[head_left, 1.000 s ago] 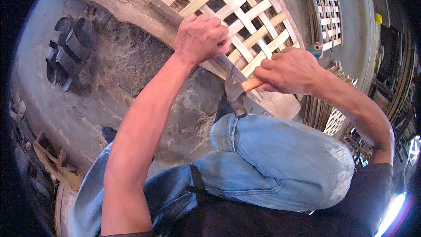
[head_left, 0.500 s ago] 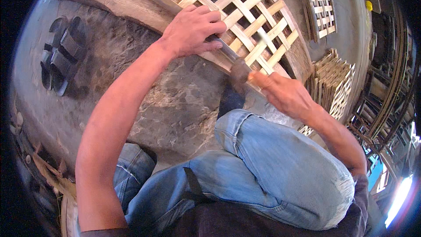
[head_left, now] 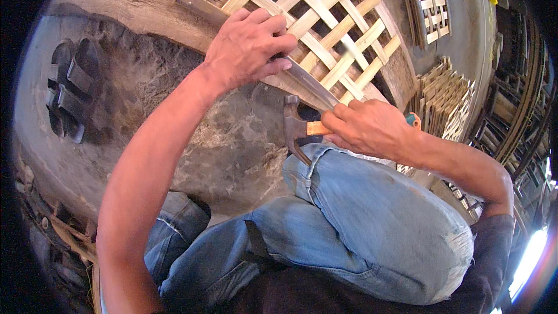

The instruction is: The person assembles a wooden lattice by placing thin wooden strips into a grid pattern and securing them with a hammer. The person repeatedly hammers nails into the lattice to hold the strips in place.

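Note:
A pale panel of flat strips woven in an open lattice (head_left: 317,17) lies in front of me on a wooden plank (head_left: 133,0). Along its near edge runs a dark, straight strip (head_left: 311,84). My left hand (head_left: 253,43) is closed over this strip, fingers curled on the panel side and thumb on the near side. My right hand (head_left: 372,125) grips a claw hammer (head_left: 292,122) by its handle, orange near the head. The rusty hammer head is held apart from the strip, its claw pointing down near my knee. Any nail is too small to make out.
My bent knee (head_left: 383,215) in blue jeans is close below the hammer. Black sandals (head_left: 72,93) lie on the floor at left. At right stand a stack of woven panels (head_left: 444,96) and another lattice panel (head_left: 430,3).
The hammer, blurred against the strip before, has come away from it to the left and toward me. My left hand keeps its hold on the strip.

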The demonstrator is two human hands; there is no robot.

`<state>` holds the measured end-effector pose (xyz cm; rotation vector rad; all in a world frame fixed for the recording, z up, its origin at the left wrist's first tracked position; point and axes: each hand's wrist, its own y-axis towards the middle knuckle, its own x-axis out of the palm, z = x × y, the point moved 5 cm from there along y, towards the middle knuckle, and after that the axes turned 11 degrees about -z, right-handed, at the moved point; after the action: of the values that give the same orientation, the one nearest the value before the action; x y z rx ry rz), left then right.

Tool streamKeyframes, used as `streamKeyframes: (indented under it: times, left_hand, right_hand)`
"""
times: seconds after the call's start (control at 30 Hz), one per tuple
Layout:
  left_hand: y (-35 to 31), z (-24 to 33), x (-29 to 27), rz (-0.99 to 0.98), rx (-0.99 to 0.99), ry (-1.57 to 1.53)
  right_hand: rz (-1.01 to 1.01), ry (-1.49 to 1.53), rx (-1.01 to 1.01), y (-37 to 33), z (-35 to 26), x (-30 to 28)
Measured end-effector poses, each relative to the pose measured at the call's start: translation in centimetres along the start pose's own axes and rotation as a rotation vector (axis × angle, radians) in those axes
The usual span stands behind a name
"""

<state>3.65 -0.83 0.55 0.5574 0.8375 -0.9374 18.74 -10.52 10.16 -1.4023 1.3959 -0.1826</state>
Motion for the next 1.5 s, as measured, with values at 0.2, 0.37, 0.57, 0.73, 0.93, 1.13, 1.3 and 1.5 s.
streamKeyframes:
  times: [0.2, 0.37, 0.57, 0.73, 0.93, 1.13, 1.3, 1.5]
  left_hand:
    - [0.1, 0.1, -0.1, -0.027, -0.021, -0.017]
    - [0.0, 0.2, 0.0, -0.016, -0.007, -0.021]
    - [0.2, 0.2, 0.0, -0.042, -0.020, 0.000]
    - [-0.2, 0.1, 0.2, -0.032, -0.020, 0.020]
    - [-0.1, 0.2, 0.1, -0.040, -0.035, 0.051]
    - [0.5, 0.4, -0.2, -0.026, -0.026, 0.026]
    - [0.3, 0.2, -0.7, -0.038, 0.006, -0.015]
    - [0.1, -0.1, 0.1, 0.063, 0.027, 0.004]
  right_hand:
    - [-0.091, 0.107, 0.113, -0.3, 0.2, 0.3]
    - [-0.082, 0.215, 0.166, 0.2, 0.7, 0.6]
    - [-0.022, 0.174, 0.195, 0.6, 0.9, 1.3]
    - [-0.009, 0.195, 0.157, 0.2, 0.3, 1.6]
    - [0.074, 0.262, 0.205, 0.1, 0.0, 2.4]
    - [0.292, 0.513, 0.336, -3.7, 0.4, 4.8]
    - [0.592, 0.748, 0.588, -4.2, -1.0, 7.9]
    - [0.440, 0.241, 0.376, 0.6, -4.4, 2.1]
